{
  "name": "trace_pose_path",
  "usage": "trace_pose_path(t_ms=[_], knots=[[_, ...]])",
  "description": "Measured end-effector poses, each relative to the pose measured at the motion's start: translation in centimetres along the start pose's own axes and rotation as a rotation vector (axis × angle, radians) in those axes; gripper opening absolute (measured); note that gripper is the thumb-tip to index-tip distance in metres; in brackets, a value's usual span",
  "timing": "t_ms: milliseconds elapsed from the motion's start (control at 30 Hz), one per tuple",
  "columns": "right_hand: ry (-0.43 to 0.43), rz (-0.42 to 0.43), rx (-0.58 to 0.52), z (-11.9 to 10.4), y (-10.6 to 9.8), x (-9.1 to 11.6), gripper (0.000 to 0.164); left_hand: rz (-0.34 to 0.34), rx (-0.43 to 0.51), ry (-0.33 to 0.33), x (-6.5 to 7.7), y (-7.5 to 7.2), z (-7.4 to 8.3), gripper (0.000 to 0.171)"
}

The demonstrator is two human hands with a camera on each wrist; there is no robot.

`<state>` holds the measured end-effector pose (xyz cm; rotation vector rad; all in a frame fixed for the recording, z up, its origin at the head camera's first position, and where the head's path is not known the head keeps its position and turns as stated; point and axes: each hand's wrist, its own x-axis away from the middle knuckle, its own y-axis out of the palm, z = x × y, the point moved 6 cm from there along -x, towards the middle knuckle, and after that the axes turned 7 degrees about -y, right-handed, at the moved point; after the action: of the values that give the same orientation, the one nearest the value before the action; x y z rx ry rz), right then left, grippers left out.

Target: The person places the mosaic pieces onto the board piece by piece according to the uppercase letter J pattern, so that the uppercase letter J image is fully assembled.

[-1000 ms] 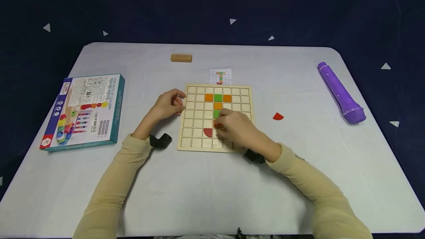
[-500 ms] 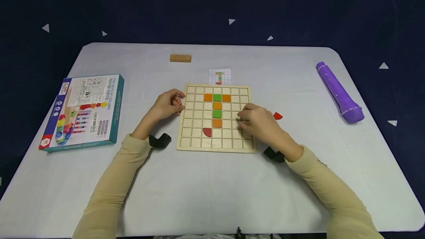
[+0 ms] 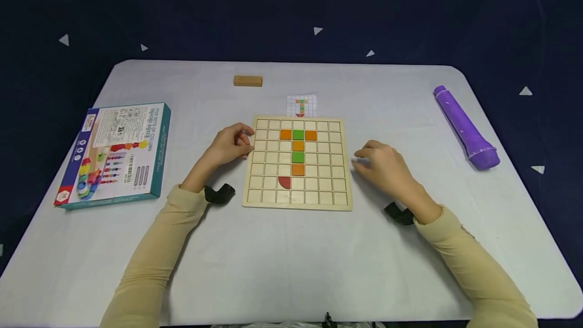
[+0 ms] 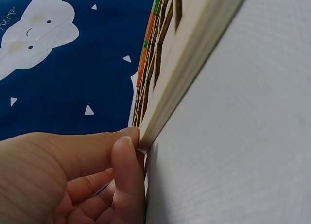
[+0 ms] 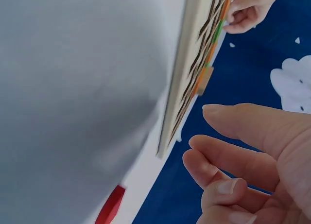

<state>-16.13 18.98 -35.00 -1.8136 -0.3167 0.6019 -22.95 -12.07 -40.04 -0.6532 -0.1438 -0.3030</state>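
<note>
A wooden grid board (image 3: 273, 207) lies mid-table, bearing orange and green square tiles in a T shape. One red quarter-circle tile (image 3: 284, 182) sits in a cell below the column's left side. At the board's left edge, my left hand (image 3: 226, 144) rests with thumb and index fingertips against the rim, fingers relaxed. My right hand (image 3: 384, 166) is just off the board's right side, over the table, fingers loosely bent and apart with nothing between them. A second red tile (image 5: 111, 204) lies on the table beyond its fingers in the right wrist view; the hand hides it in the head view.
Behind the board lies a small printed pattern card (image 3: 309, 105). A wooden block (image 3: 248, 81) is farther back. The teal-edged toy box (image 3: 118, 158) occupies the left side, and a purple microphone-shaped object (image 3: 465, 128) the right.
My right hand has moved right from the board's column, off the board and over the loose red tile, uncovering the orange tile at the column's foot. My left hand has stayed put.
</note>
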Motion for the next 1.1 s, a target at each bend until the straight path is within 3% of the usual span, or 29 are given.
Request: trace_pose_path(t_ms=[400,667,867,1100], knots=[[0.113,0.047,0.075,3.2,-1.3,1.7,0.018,-0.001,0.003,0.002,0.0,0.0,0.1,0.037],[0.164,0.01,0.088,4.6,-1.0,2.4,0.023,-0.002,0.004,0.002,0.0,0.0,0.1,0.037],[0.159,-0.052,0.036,4.8,-0.5,2.2,0.023,-0.004,0.007,-0.004,0.0,0.0,0.0,0.037],[0.085,-0.108,-0.039,4.3,0.3,1.6,0.018,-0.007,0.012,0.003,0.1,0.0,0.0,0.037]])
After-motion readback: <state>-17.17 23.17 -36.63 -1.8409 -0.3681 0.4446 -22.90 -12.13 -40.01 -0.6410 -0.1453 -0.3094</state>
